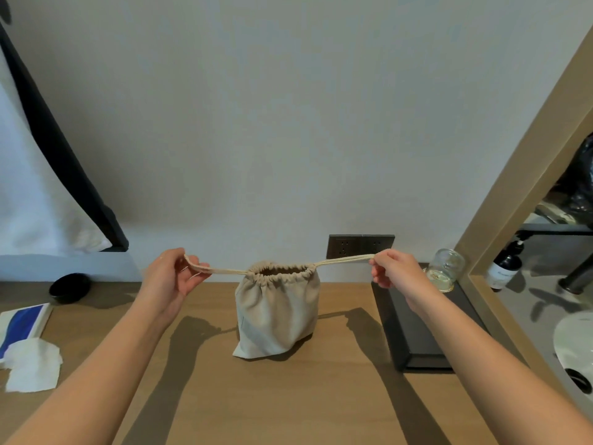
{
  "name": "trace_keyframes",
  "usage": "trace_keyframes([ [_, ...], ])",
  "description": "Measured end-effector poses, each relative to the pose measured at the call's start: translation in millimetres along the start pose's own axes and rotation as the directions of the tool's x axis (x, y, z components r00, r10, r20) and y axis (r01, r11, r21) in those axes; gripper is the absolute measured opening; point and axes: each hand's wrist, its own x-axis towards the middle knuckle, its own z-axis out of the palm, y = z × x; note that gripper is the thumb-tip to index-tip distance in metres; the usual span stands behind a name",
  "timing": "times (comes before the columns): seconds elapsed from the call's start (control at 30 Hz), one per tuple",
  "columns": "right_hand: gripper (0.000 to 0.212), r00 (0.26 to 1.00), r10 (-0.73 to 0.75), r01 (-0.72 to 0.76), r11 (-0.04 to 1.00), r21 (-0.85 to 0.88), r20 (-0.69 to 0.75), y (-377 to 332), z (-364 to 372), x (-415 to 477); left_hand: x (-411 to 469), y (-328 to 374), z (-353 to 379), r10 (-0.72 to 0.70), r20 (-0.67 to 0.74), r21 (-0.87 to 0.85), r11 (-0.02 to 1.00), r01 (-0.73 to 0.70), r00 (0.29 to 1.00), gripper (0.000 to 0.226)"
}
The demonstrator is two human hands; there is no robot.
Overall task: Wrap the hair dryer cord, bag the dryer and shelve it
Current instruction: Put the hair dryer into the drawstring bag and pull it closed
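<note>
Drawstring bag (277, 311) standing near the middle of the wooden table (288, 406), its gathered mouth (279, 270) partly cinched but not yet closed — the dryer itself is not visible and is presumably inside. Two cord loops run outward from the mouth: the left cord (221, 270) is pinched in the closed fingers of the left hand (175, 276), the right cord (345, 260) in the closed fingers of the right hand (390, 269). Both cords are taut. Risk: an uneven pull would likely tip the bag toward one side or drag it along the table; a pull toward the right could carry that hand into the glass jar (446, 269) standing on the black tray (417, 335) just beside it.
</note>
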Motion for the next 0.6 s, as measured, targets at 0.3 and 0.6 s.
trace_keyframes([
  [0.3,0.027,0.998,0.033,-0.031,0.999,-0.043,0.049,0,16,6,-13,-18,23,0.111,0.585,0.809,-0.151,-0.569,0.803,0.021],
  [0.6,0.026,0.995,0.011,0.037,0.882,-0.470,0.100,3,17,12,-12,-23,25,-0.147,0.604,0.615,-0.540,-0.575,0.784,0.049],
])
